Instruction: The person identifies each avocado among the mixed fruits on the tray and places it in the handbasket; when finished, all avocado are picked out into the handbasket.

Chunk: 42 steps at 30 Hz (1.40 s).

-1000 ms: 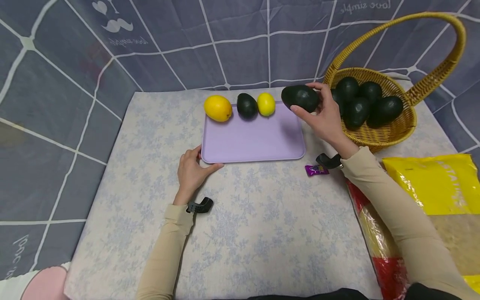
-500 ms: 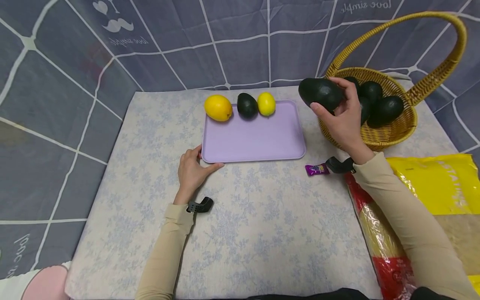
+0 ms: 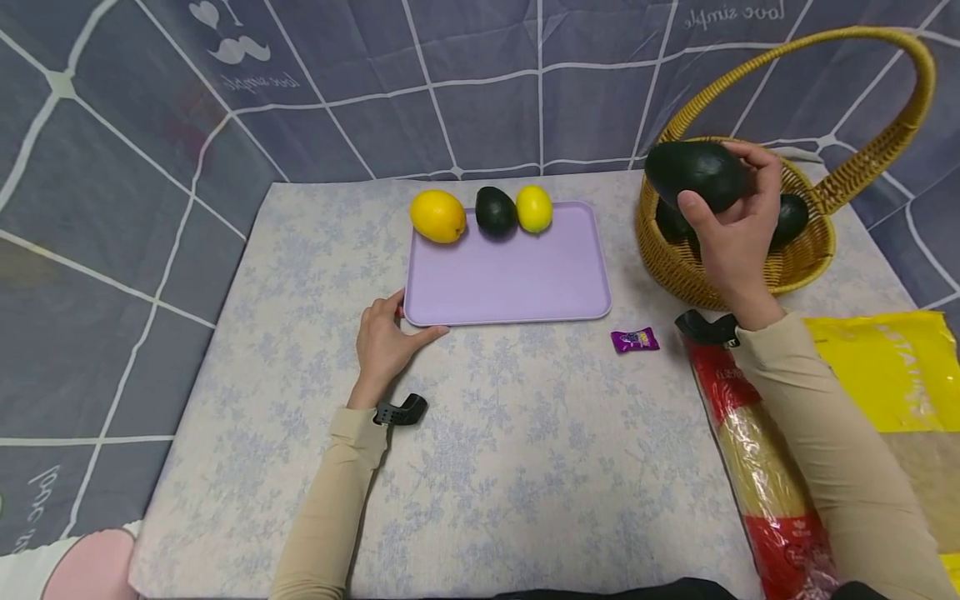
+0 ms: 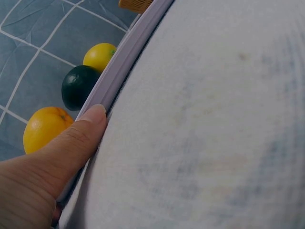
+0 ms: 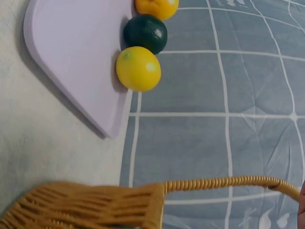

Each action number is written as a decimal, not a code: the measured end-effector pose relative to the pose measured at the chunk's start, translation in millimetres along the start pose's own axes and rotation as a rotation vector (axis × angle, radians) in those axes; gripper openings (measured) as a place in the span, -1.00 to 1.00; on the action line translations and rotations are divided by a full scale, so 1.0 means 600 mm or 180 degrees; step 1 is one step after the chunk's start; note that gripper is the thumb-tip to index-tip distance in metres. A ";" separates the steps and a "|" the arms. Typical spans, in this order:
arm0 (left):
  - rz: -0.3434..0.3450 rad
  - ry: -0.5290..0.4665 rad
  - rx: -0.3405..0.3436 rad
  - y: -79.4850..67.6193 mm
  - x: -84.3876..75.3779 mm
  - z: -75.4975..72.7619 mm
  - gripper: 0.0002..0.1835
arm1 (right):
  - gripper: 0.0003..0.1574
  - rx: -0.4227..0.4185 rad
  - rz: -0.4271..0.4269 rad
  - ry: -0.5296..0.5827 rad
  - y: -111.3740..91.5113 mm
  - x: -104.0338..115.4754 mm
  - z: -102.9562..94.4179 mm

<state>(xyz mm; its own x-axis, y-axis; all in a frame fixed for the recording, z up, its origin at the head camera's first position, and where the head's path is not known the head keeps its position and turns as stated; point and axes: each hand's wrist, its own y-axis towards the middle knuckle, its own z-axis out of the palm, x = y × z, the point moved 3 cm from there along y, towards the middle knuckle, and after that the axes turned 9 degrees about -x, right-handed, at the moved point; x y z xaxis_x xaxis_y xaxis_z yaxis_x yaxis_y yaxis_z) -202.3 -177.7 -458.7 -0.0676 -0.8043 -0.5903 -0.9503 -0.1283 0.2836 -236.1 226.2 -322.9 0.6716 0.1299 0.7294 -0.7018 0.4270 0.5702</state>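
A lilac tray [image 3: 510, 279] lies on the table, its near left corner held by my left hand [image 3: 384, 342]. In the left wrist view the thumb [image 4: 78, 138] lies along the tray's rim. Over the wicker basket [image 3: 667, 267] my right hand [image 3: 738, 242] grips a dark green avocado [image 3: 693, 173] from its right side. Other avocados [image 3: 791, 218] lie in the basket, partly hidden by this hand. Along the tray's far edge sit an orange-yellow fruit [image 3: 437, 217], another avocado [image 3: 496, 212] and a lemon [image 3: 534, 209]. The right wrist view does not show the held avocado.
The basket's tall handle [image 3: 918, 75] arches above its opening. A purple-wrapped candy [image 3: 634, 340] lies right of the tray's near corner. Red and gold packaging [image 3: 750, 450] and a yellow bag [image 3: 885, 358] lie under and beside the right arm. Tiled-pattern cloth hangs behind the table.
My right hand has carried the avocado rightward, from above the tray's far right corner to over the basket. The left hand and the fruits on the tray have stayed in place.
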 end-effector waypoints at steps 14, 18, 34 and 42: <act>-0.0028 0.0007 0.0003 0.000 0.000 -0.003 -0.10 | -0.13 -0.0223 0.0022 -0.0050 0.016 0.009 -0.048; -0.0040 0.0020 0.0020 0.000 0.001 -0.002 -0.10 | -0.17 -0.0177 0.0113 -0.0048 0.021 0.012 -0.061; -0.0045 -0.0013 0.0028 -0.002 0.000 -0.003 -0.09 | -0.62 0.0770 0.0748 -0.1836 0.056 0.029 -0.098; -0.0054 -0.0013 0.0035 -0.002 -0.002 -0.003 -0.11 | -0.65 0.1217 0.1230 -0.2683 0.083 0.029 -0.100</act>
<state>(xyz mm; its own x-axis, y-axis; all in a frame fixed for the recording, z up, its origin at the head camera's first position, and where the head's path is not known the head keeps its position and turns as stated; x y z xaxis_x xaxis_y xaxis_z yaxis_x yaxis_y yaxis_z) -200.4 -177.4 -457.2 -0.0527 -0.7998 -0.5980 -0.9546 -0.1354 0.2653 -245.1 303.3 -304.5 0.0980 -0.5408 0.8354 -0.9649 0.1539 0.2128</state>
